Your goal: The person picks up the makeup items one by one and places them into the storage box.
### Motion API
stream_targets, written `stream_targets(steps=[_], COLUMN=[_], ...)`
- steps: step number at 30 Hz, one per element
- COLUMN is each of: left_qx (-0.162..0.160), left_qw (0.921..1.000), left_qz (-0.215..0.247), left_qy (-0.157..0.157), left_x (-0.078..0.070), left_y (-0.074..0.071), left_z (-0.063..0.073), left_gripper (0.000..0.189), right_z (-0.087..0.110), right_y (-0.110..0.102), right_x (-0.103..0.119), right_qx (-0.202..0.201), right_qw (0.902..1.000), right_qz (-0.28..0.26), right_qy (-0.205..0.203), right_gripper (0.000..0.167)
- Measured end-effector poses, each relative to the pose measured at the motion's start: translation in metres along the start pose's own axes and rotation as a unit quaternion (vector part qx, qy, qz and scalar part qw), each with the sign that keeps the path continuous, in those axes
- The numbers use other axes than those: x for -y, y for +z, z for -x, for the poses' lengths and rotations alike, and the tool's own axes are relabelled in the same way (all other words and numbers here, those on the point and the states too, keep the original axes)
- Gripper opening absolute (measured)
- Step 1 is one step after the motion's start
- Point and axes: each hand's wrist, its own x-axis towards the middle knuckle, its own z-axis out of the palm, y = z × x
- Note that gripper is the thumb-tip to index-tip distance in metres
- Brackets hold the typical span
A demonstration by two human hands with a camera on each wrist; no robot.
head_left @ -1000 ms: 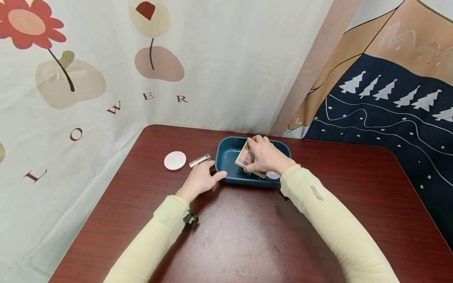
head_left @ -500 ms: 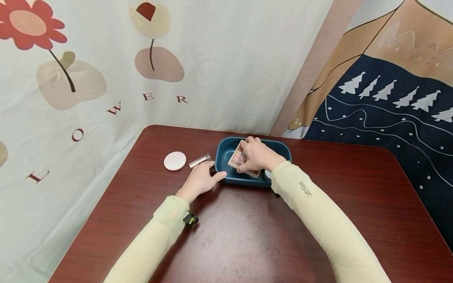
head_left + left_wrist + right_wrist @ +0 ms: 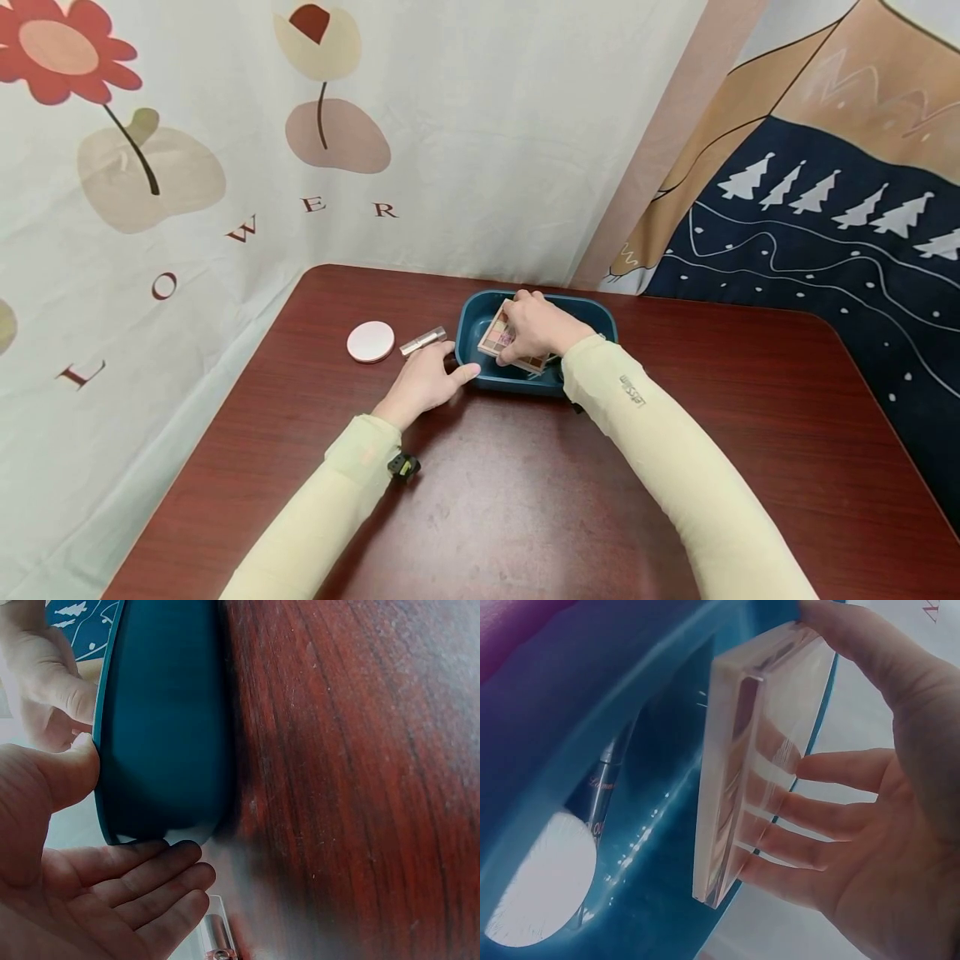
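Observation:
A blue plastic bin (image 3: pixel 517 387) stands near the table's back edge. My right hand (image 3: pixel 542 323) holds an eyeshadow palette (image 3: pixel 491 340) inside it, thumb on one edge and fingers on the opposite side. In the right wrist view the palette (image 3: pixel 735 780) is tilted, its clear cover towards the palm. Below it lie a dark slim tube (image 3: pixel 604 787) with lettering and a white round-topped item (image 3: pixel 544 881). My left hand (image 3: pixel 426 382) touches the bin's left front corner, thumb at the rim and straight fingers along the end wall.
Left of the bin, a clear-and-silver lipstick-like tube (image 3: pixel 423 341) lies close behind my left fingers. Farther left is a pale pink round compact (image 3: pixel 371 342). The dark red table (image 3: pixel 487 500) ends at a printed curtain (image 3: pixel 480 167) behind.
My right hand has carried the palette leftward within the bin, with most of the shift in the earlier half second. The left hand and the bin have stayed in place.

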Motion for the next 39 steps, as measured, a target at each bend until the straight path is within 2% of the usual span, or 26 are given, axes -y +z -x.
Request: stream_targets(steps=[10, 32, 39], left_qx=[0.005, 0.006, 0.001], left_qw=[1.0000, 0.9999, 1.0000], left_qz=[0.002, 0.009, 0.005], left_qy=[-0.003, 0.001, 0.006], left_x=[0.002, 0.002, 0.001], left_y=[0.002, 0.000, 0.000], left_z=[-0.002, -0.002, -0.001], left_gripper=[0.070, 0.071, 0.068], right_z=[-0.010, -0.027, -0.031], right_y=[0.003, 0.017, 0.024], right_x=[0.007, 0.021, 0.023], right_qx=[0.019, 0.046, 0.065], right_qw=[0.9998, 0.9976, 0.9964], right_qz=[-0.006, 0.051, 0.054], right_qy=[0.000, -0.009, -0.010], right_gripper=[0.071, 0.048, 0.049])
